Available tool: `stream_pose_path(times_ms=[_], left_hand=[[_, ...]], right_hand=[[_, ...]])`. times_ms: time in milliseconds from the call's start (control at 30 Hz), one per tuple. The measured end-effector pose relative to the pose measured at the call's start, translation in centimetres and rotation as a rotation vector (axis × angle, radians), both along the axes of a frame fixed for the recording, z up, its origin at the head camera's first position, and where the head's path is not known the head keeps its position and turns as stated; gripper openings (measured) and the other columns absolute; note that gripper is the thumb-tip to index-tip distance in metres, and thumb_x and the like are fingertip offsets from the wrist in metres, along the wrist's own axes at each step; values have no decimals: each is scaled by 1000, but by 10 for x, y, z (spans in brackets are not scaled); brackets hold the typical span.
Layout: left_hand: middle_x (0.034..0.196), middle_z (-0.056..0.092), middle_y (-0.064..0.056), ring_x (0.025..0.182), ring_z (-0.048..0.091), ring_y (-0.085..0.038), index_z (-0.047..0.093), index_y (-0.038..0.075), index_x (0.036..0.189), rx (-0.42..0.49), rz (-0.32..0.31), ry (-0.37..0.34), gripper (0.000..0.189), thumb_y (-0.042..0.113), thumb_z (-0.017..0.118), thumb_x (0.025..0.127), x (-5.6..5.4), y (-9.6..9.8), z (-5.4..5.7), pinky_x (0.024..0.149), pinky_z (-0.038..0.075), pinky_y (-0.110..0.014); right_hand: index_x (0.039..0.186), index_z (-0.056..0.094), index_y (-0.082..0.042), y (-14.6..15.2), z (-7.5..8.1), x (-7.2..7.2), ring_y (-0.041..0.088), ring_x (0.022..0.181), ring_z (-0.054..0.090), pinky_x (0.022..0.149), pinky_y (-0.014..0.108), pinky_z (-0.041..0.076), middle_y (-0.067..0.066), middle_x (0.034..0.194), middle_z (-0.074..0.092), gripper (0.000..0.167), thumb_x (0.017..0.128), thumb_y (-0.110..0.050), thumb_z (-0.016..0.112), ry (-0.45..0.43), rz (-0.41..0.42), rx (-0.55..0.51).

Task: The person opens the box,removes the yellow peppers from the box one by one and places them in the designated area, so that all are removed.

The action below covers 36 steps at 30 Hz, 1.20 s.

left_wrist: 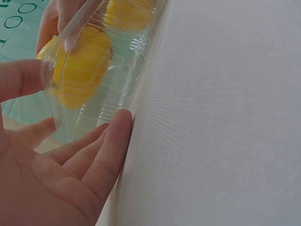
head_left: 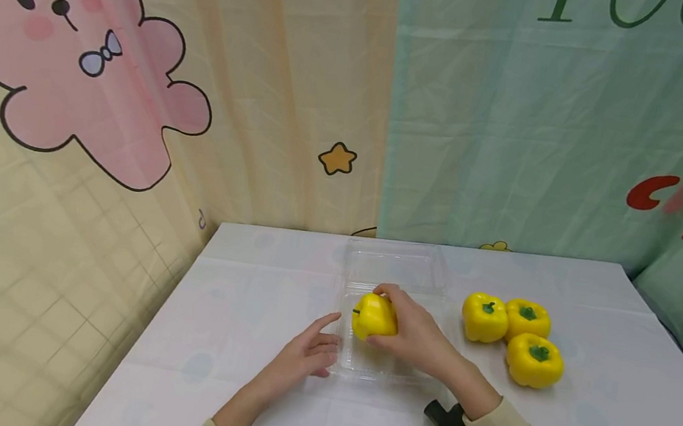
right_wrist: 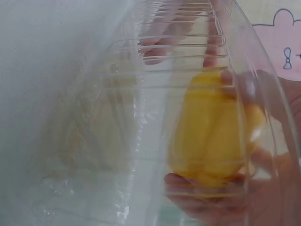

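My right hand (head_left: 419,337) grips a yellow bell pepper (head_left: 373,316) from its right side, fingers on the far side and thumb on the near side. The pepper lies tipped, stem to the left, within a clear plastic container (head_left: 357,366) with its lid folded back. Through the see-through wall, the right wrist view shows the same pepper (right_wrist: 207,132) between thumb and fingers. Beside the container's left edge is my left hand (head_left: 306,353). In the left wrist view its extended fingers touch the container wall (left_wrist: 117,87) and rim.
Three more yellow bell peppers, one at left (head_left: 486,318), one behind (head_left: 527,320) and one nearer (head_left: 535,361), stand grouped right of the container. The white-covered table (head_left: 217,320) ends at a printed curtain (head_left: 307,88). Each wrist carries a black camera mount.
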<state>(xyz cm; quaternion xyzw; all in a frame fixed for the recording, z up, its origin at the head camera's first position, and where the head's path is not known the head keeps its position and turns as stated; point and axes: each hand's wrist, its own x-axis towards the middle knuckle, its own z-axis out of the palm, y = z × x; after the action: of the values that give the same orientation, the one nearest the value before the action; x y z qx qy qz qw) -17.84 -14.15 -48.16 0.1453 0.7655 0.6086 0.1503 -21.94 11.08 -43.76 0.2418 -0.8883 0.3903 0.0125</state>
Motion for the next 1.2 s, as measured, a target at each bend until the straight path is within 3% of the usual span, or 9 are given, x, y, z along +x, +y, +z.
stream_pose_path(times_ms=[733, 1200], left_hand=[[142, 53, -19, 127, 55, -34, 29, 21, 159, 9, 9, -8, 64, 18, 58, 101, 1, 0, -1, 84, 58, -37], [141, 53, -20, 126, 56, -34, 30, 20, 159, 7, 11, 7, 65, 16, 58, 101, 1, -1, 0, 83, 58, -37]], right_hand=[[139, 44, -24, 5, 5, 0, 18, 103, 57, 95, 44, 52, -2, 127, 57, 74, 80, -30, 87, -33, -33, 3], [139, 42, -23, 10, 11, 1, 20, 103, 58, 95, 47, 52, 1, 128, 57, 74, 81, -31, 87, -8, -36, -19]])
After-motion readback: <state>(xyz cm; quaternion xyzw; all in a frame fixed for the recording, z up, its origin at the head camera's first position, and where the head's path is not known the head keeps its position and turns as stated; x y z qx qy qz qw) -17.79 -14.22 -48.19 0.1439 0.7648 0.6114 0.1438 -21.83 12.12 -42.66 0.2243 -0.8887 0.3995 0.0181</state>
